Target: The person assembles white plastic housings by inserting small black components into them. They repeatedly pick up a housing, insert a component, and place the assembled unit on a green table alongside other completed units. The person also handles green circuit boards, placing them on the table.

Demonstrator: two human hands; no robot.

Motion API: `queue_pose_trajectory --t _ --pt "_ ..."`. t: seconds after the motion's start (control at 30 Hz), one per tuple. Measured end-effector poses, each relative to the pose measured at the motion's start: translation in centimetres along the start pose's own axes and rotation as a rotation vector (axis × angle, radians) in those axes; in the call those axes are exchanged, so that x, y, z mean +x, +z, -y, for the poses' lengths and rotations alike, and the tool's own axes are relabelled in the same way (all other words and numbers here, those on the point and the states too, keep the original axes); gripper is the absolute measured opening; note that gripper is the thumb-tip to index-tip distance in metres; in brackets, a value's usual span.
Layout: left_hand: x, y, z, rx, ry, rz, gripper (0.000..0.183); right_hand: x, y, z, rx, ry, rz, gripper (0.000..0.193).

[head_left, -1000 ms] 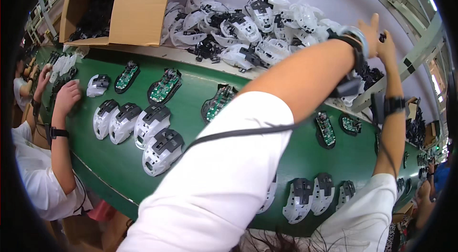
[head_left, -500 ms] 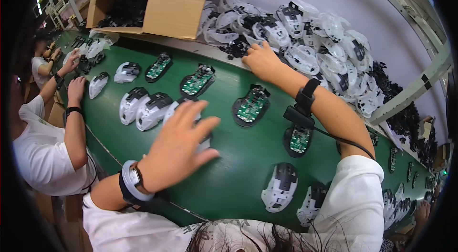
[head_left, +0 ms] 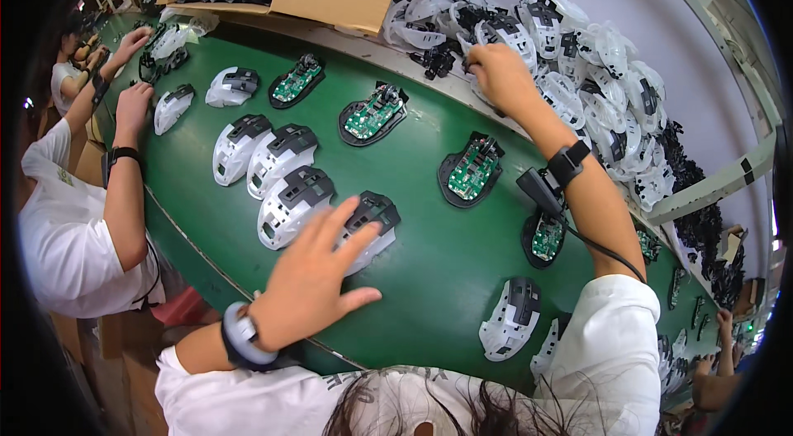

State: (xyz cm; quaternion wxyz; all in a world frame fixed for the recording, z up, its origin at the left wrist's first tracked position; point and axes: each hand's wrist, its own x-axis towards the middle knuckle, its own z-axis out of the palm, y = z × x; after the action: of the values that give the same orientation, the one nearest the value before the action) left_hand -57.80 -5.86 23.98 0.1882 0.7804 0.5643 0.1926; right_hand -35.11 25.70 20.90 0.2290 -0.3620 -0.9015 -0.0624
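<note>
left hand (head_left: 307,286) spread wide, empty | shell (head_left: 381,210) partly behind its fingers | right hand (head_left: 504,79) curled, hold unclear | shell pile (head_left: 607,93) beside it

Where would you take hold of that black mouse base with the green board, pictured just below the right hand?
Probably by its black rim, pinched across the two long sides, coming from above. The mouse base lies flat, green circuit board facing up, apart from its neighbours, so both sides should be reachable. Components stand up from the board, so its middle is better left untouched.
</note>
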Motion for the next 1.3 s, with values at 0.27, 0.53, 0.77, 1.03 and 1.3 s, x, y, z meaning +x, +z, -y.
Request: queue_pose_trajectory --t 0.27,0.53,0.77,1.03,1.3 --pt "1.3 -1.7 2.1 -1.26 -0.354 -0.089 0.049 -5.2 -9.0 2.2 0.543 0.42 -0.038 0.016" --pt "5.4 -0.2 0.4 -1.72 -0.365 0.297 0.054 -8.5 -10.6 4.3 0.797 0.604 0.18 0.013" --pt "5.1 -0.2 0.6 -1.818 -0.439 0.251 0.057 -9.2 -8.2 5.3 0.865 0.59 0.454 0.014" --pt "4.0 -1.8 0.3 -1.513 -0.269 0.241 0.054 -10.8 -10.4 10.4 0.843 0.624 0.415 0.013" --pt "5.9 -0.7 -0.6 -1.04 -0.01 0.37 0.03 -9.5 -11.6 14.8 0.713 0.028 0.217 0.011"
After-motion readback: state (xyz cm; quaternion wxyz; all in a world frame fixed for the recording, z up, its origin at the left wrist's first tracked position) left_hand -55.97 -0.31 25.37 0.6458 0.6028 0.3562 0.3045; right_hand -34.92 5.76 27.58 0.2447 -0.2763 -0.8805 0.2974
